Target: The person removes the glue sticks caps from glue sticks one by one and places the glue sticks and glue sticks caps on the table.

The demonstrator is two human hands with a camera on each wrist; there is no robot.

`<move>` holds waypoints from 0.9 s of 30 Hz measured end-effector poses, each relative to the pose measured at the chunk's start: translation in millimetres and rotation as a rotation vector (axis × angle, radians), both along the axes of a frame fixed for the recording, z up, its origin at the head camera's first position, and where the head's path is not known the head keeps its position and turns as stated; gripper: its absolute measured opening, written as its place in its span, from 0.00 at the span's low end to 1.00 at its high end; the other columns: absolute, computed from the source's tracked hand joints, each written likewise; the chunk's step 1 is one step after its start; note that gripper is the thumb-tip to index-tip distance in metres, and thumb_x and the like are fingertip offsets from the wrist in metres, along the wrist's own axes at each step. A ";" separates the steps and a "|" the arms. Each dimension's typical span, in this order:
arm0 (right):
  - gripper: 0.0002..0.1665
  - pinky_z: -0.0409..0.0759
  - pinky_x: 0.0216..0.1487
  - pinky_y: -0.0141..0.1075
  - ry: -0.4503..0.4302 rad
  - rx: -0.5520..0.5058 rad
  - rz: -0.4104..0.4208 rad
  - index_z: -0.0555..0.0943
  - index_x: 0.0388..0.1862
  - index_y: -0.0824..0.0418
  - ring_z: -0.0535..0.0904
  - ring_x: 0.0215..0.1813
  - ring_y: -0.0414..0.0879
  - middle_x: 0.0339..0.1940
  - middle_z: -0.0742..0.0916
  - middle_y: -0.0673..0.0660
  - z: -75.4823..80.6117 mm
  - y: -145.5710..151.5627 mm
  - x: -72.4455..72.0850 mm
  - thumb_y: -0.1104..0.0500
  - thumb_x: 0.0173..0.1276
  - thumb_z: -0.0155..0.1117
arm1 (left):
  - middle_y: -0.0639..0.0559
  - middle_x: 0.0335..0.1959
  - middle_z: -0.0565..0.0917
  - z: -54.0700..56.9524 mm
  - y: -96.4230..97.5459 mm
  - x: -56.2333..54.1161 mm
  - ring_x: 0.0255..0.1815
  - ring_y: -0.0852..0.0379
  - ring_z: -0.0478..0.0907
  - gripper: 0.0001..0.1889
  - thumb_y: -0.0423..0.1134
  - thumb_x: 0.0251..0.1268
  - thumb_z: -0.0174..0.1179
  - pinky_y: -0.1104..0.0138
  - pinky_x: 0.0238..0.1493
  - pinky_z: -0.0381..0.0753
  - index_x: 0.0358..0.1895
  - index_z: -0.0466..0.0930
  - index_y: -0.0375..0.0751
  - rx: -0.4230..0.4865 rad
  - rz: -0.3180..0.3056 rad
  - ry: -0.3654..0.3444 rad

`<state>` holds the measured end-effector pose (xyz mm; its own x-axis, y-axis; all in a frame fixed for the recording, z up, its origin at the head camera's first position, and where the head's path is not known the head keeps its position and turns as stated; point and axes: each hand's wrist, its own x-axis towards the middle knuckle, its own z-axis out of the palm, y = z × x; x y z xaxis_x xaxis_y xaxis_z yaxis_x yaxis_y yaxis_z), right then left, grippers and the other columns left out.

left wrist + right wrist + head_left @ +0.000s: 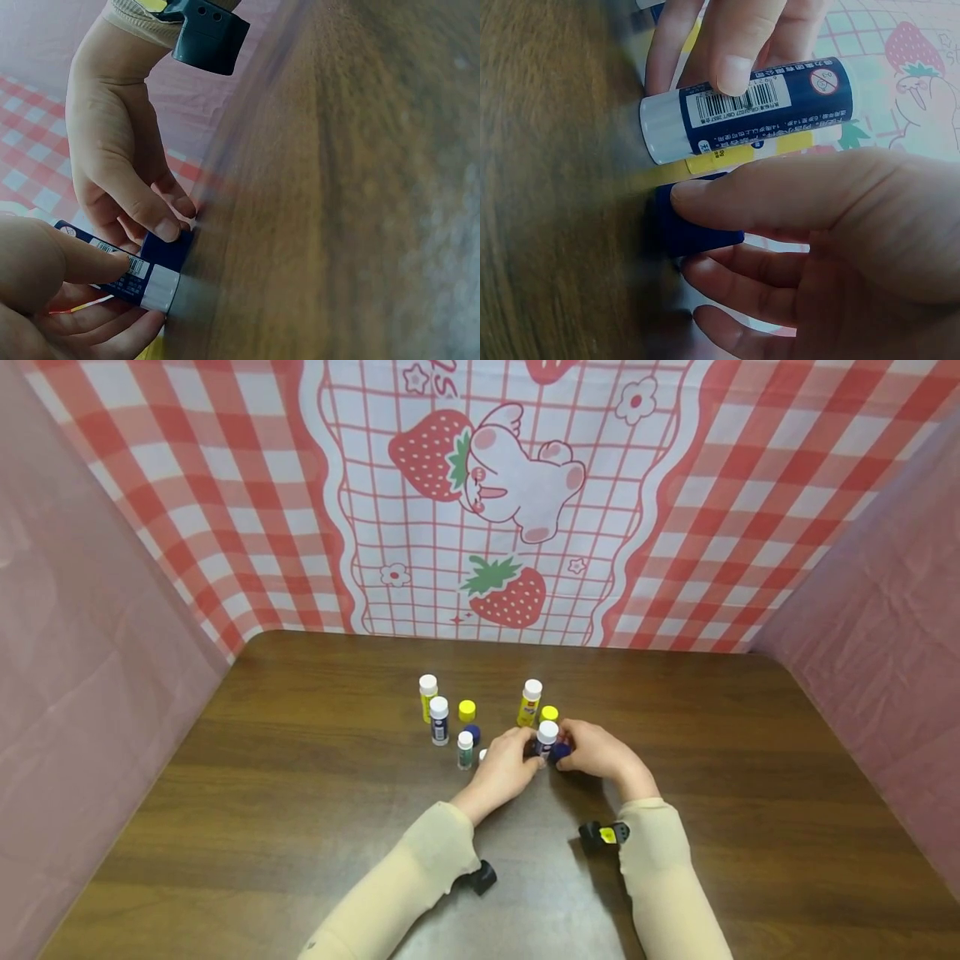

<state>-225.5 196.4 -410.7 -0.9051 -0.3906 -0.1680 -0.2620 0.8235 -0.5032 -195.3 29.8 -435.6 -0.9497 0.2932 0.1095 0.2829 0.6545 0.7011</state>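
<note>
A navy glue stick (780, 105) with a barcode label and a white top stands upright on the table. My left hand (504, 768) grips it from the left, the thumb lying across the label in the right wrist view. Close by on the right is a dark blue cap (697, 229). The thumb and fingers of my right hand (600, 753) pinch that cap right at the tabletop, beside the base of the glue stick. Just behind these two stand a yellow glue stick (529, 706) and a yellow cap (549, 715).
To the left stand a yellow glue stick (428, 693), a navy glue stick (439, 725) and a small green one (465, 753). A yellow cap (467, 710) and a blue cap (472, 732) sit near them. A checked cloth (255, 510) hangs behind the wooden table (300, 843).
</note>
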 end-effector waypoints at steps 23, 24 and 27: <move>0.24 0.75 0.40 0.42 -0.029 0.006 0.036 0.74 0.44 0.69 0.75 0.36 0.48 0.35 0.81 0.59 6.2 4.8 1.0 0.65 0.47 0.70 | 0.45 0.48 0.80 0.1 1.0 0.5 0.47 0.53 0.78 0.27 0.34 0.54 0.62 0.63 0.47 0.76 0.59 0.66 0.39 0.061 0.013 -0.010; 0.25 0.75 0.40 0.42 -0.032 0.007 0.037 0.74 0.45 0.69 0.75 0.36 0.48 0.35 0.81 0.59 7.5 5.3 1.7 0.65 0.48 0.70 | 0.45 0.49 0.80 1.8 0.7 1.0 0.47 0.53 0.77 0.28 0.33 0.54 0.62 0.63 0.48 0.76 0.60 0.65 0.39 0.060 0.009 -0.006; 0.25 0.75 0.39 0.41 -0.042 0.009 0.048 0.73 0.48 0.70 0.75 0.37 0.48 0.36 0.81 0.60 12.9 8.1 4.0 0.67 0.50 0.68 | 0.45 0.51 0.79 9.3 -1.1 2.5 0.51 0.52 0.76 0.30 0.32 0.53 0.61 0.61 0.51 0.74 0.62 0.64 0.39 0.046 0.000 0.013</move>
